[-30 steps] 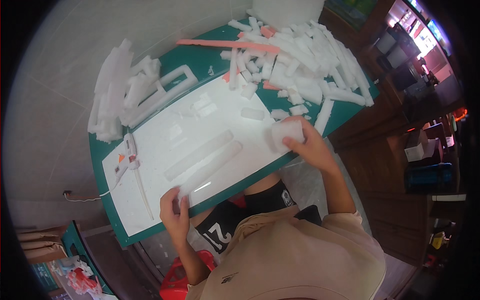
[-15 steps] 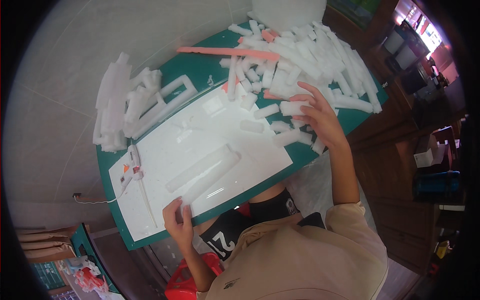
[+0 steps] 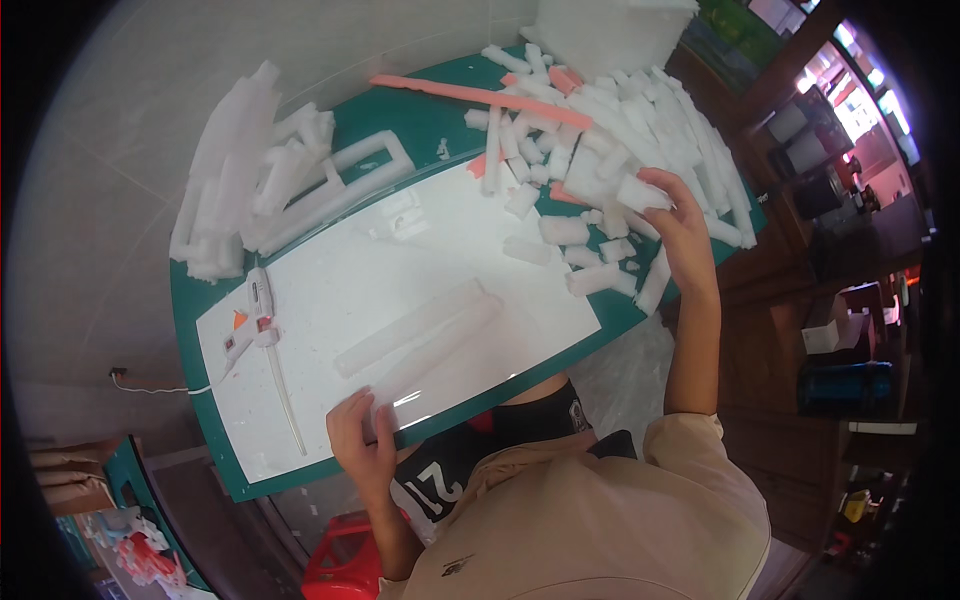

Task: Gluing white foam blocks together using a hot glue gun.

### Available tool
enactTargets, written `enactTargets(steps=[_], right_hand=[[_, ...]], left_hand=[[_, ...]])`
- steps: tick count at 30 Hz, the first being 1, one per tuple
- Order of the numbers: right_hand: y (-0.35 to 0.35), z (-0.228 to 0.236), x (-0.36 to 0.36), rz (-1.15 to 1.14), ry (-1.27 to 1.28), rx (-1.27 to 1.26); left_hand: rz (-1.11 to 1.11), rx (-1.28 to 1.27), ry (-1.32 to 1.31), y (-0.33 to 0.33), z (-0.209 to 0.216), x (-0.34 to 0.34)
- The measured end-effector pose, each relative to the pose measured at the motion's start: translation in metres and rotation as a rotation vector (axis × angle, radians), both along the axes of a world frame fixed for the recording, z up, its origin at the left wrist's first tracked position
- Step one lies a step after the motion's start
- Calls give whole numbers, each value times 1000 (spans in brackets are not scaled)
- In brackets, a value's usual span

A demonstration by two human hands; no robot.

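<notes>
The person's right hand (image 3: 678, 222) is reaching up toward the upper right of the frame, its fingers curling around a small white foam block (image 3: 640, 192) and gripping it at the edge of a big pile of white foam pieces (image 3: 610, 120). That pile is spreading across the upper right part of the green desk (image 3: 190, 300), with more short foam chunks lying scattered just below and to the left of the hand.

The left hand (image 3: 362, 435) is resting low in the frame, left of centre, with its fingers spread flat and pressing on the near edge of a large white board (image 3: 400, 270); it is grasping nothing. The board is covering most of the middle of the desk. A long white foam bar (image 3: 415, 325) is lying on the board just above the left hand, slanting up toward the right, apart from the fingers.

At the left end of the board, a white glue gun (image 3: 255, 315) is lying on its side, with a thin cord trailing off the desk toward the left. A second heap of foam strips (image 3: 250, 170) is sitting in the upper left, and a long pink strip (image 3: 480, 97) is lying across the desk near the top centre. A red stool (image 3: 345, 560) is showing at the bottom edge, below the desk.
</notes>
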State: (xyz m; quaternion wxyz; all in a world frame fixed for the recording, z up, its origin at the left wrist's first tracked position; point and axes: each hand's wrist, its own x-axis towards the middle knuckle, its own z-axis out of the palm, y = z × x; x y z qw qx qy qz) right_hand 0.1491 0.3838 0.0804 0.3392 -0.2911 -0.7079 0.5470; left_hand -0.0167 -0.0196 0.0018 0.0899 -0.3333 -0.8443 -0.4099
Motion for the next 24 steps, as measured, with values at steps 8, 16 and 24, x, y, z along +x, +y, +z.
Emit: enactTargets(steps=[8,16,24], right_hand=[[-1,13,-26,-91,-92,268],[-12,5,-33,191,-249,114],[-46,-13,-46,-35,-365,928]], left_hand=[[-68,26,62,-1,-2,-2],[-76,37,77,-1,-1,-2],[-66,27,92,-1,-2,0]])
